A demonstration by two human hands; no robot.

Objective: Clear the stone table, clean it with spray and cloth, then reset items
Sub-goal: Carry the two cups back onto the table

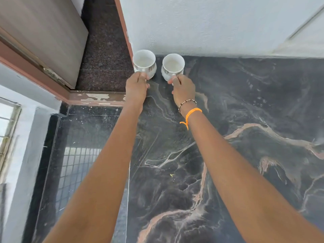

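Observation:
Two white patterned cups stand side by side at the far left corner of the dark veined stone table, close to the white wall. My left hand grips the handle of the left cup, which is at the table's left edge. My right hand, with a bead bracelet and an orange thread on the wrist, pinches the handle of the right cup. Both cups look empty and upright. I cannot tell whether they rest on the stone or hover just above it.
The white wall runs along the table's far edge. Left of the table lie a glossy black floor, a brown door frame and a doorway to a speckled floor. A window sits at the far left.

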